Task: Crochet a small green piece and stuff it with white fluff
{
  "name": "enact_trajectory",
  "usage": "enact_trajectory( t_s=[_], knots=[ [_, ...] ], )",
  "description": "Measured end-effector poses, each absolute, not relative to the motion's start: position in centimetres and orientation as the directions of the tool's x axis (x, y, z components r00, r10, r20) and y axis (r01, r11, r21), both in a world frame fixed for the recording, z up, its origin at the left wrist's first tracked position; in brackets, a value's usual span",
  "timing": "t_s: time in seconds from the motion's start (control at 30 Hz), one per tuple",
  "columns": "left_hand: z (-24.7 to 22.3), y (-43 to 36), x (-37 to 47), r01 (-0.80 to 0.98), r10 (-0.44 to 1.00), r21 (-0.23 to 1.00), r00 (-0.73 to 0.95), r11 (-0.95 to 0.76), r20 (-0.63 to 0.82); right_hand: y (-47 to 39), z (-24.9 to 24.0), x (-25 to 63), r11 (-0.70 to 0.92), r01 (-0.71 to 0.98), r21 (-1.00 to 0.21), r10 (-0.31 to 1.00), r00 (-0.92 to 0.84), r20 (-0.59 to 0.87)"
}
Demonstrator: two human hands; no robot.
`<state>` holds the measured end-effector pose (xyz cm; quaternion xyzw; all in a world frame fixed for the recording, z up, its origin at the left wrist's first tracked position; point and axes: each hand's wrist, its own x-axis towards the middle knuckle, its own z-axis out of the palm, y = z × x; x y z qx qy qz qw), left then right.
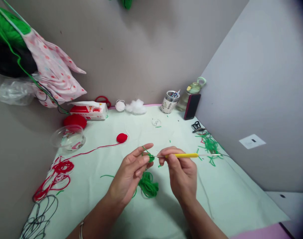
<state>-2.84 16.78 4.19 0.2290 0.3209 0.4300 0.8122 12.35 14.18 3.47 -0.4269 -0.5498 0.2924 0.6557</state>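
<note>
Between the thumb and fingers of my left hand [131, 169] is a small green crochet piece [151, 158]. A strand of green yarn runs up over the left fingers. My right hand [182, 172] grips a crochet hook [183, 155] by its yellow handle, like a pen. The hook's thin metal shaft points left and its tip reaches the green piece; whether it is inside a stitch I cannot tell. Below my hands a bundle of green yarn [148, 186] lies on the pale green cloth [111, 209].
At left lie red and white yarn [63, 167], dark cord [39, 215] and a clear plastic bowl [73, 141]. Behind stand a tissue pack [91, 111], white stuffing [136, 107], a pen tin [169, 103], a bottle [183, 99] and a phone [192, 107]. Green scraps [211, 144] lie right.
</note>
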Motion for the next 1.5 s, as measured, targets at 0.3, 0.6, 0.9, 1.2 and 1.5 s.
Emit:
enact_trajectory(
  t_s=[0.3, 0.6, 0.9, 1.2, 1.5],
  knots=[
    [3.7, 16.2, -2.1, -0.567, 0.864, 0.654, 0.371, 0.501, -0.34, 14.0, 2.6, 12.0, 0.63, 0.552, -0.546, 0.661, -0.011, 0.75],
    [3.3, 16.9, -2.5, -0.577, 0.865, 0.65, 0.399, 0.496, -0.306, 14.8, 3.1, 12.7, 0.299, -0.045, -0.953, 0.934, 0.22, 0.282],
    [2.9, 16.8, -2.8, -0.441, 0.864, 0.766, 0.411, 0.469, -0.292, 15.0, 2.9, 13.2, 0.211, -0.232, -0.95, 0.967, 0.19, 0.169],
    [3.2, 16.6, -2.7, -0.375, 0.938, 0.869, 0.249, 0.324, -0.242, 13.7, 3.4, 12.5, 0.534, 0.35, -0.77, 0.801, 0.082, 0.593],
    [3.8, 16.0, -2.2, -0.421, 0.915, 0.826, 0.309, 0.375, -0.258, 14.0, 2.7, 11.8, 0.626, 0.463, -0.628, 0.68, 0.07, 0.73]
  ],
)
